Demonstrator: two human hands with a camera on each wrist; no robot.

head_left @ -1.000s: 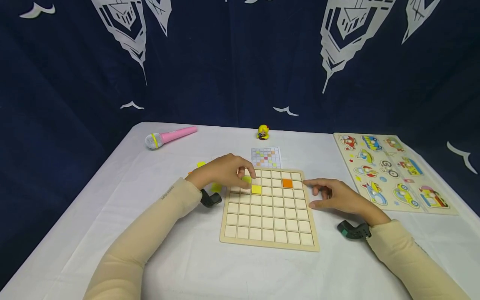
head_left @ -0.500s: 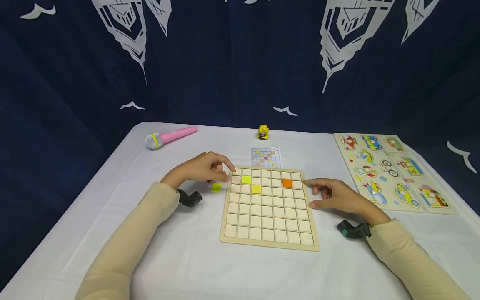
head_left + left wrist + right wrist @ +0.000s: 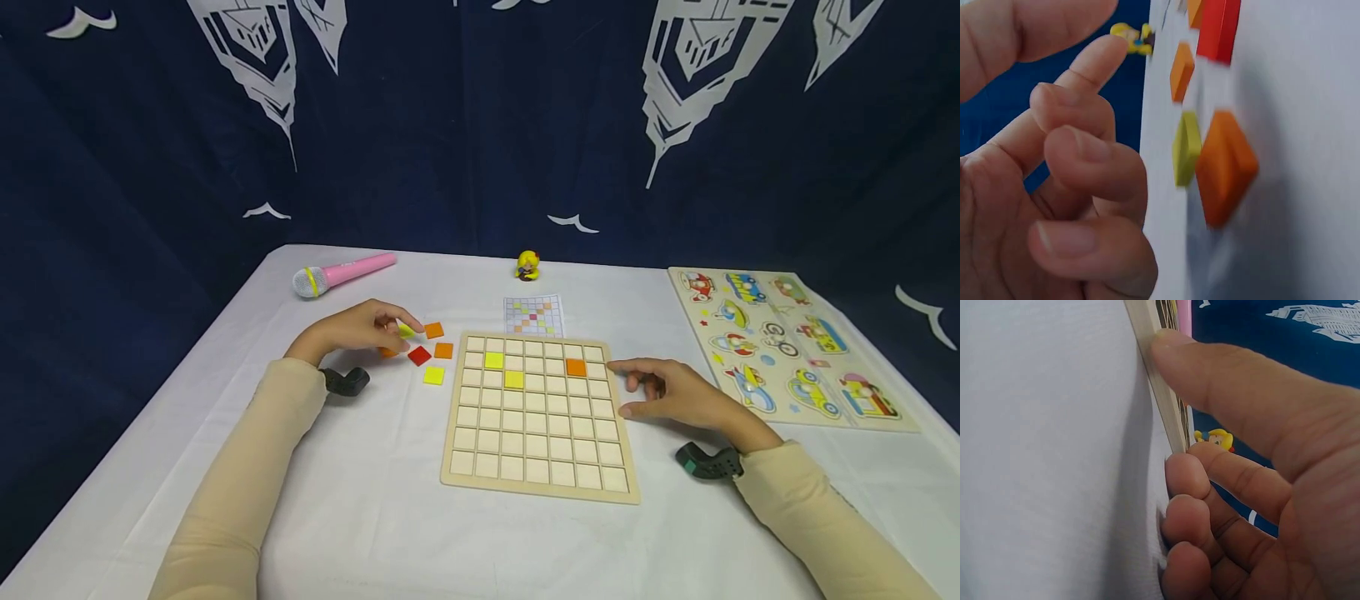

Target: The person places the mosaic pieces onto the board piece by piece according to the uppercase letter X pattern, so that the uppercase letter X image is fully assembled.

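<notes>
The left hand [image 3: 352, 330] hovers over the loose tiles lying left of the grid board [image 3: 538, 414], its fingers loosely curled and holding nothing; the fingertips [image 3: 1094, 234] sit just beside an orange tile [image 3: 1225, 164] and a yellow-green tile [image 3: 1186, 149]. The right hand [image 3: 671, 392] rests at the board's right edge, thumb [image 3: 1210, 369] laid along the rim and the other fingers curled against the tablecloth [image 3: 390, 517], steadying the board rather than gripping it.

On the board sit two yellow tiles [image 3: 493, 360] and one orange square [image 3: 575, 367], all near its far edge. A red tile [image 3: 419, 356] lies just left of the board.

The loose tiles lie close together, so a pinch could likely nudge a neighbour aside or lift the wrong colour. A thin tile could also slip from the fingertips, and if the right hand lifted, the board could shift and jostle the seated tiles.

The pattern card [image 3: 533, 315] beyond the board shows coloured squares only; no readable writing or brand appears anywhere.
</notes>
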